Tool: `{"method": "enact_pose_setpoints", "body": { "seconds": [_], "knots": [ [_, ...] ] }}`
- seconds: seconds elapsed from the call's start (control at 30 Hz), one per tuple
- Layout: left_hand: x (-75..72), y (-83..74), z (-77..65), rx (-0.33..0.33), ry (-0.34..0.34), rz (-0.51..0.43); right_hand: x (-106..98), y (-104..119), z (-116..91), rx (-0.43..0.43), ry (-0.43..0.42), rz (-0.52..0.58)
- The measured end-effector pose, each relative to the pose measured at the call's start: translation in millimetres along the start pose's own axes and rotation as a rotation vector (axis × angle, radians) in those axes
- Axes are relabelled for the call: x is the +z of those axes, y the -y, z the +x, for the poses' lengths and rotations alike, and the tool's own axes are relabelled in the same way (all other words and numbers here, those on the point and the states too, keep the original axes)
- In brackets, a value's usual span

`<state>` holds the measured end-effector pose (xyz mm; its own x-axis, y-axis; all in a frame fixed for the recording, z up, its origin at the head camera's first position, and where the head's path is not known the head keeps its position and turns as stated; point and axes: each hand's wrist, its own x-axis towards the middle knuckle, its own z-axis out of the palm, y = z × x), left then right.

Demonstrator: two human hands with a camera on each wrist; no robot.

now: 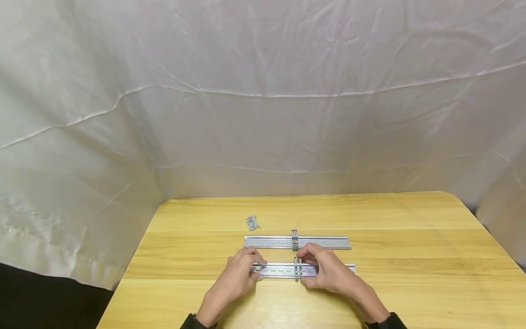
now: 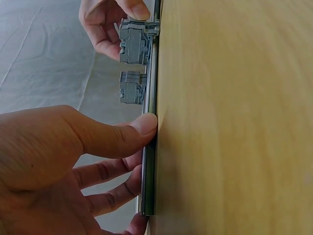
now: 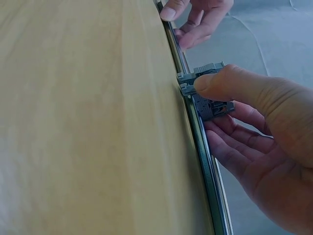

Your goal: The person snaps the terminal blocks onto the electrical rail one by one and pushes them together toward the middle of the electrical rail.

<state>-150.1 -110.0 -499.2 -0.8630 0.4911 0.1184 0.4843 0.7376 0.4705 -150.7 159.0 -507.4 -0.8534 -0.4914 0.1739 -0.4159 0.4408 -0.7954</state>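
Observation:
My left hand (image 1: 239, 273) grips the near metal DIN rail (image 1: 275, 271) by its left end, thumb on the near edge and fingers at the far edge. Two narrow grey terminal blocks stand side by side across that rail, right of its middle. My right hand (image 1: 330, 273) pinches the right-hand terminal block (image 3: 213, 108) between thumb and fingers. The other terminal block (image 1: 296, 269) stands just to its left, with a slim gap between their tops in the head view. Whether the pinched block is fully seated on the rail, I cannot tell.
A second DIN rail (image 1: 328, 242) lies behind and parallel, bearing a tight group of terminal blocks (image 1: 294, 240). One loose grey terminal block (image 1: 252, 222) lies flat behind that rail's left end. Pale cloth (image 1: 263, 132) hangs behind the wooden table (image 1: 411, 283).

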Motion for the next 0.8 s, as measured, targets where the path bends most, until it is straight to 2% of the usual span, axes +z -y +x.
{"method": "enact_pose_setpoints", "body": {
  "seconds": [0.63, 0.8],
  "knots": [
    [-1.2, 0.7, -0.1, -0.002, 0.010, -0.005, 0.5, -4.4, -2.2, -0.036, -0.010, -0.054],
    [-0.7, 0.3, -0.5, -0.006, 0.012, -0.011, -5.0, -4.5, -3.7, -0.051, 0.025, -0.030]
  ]
}}
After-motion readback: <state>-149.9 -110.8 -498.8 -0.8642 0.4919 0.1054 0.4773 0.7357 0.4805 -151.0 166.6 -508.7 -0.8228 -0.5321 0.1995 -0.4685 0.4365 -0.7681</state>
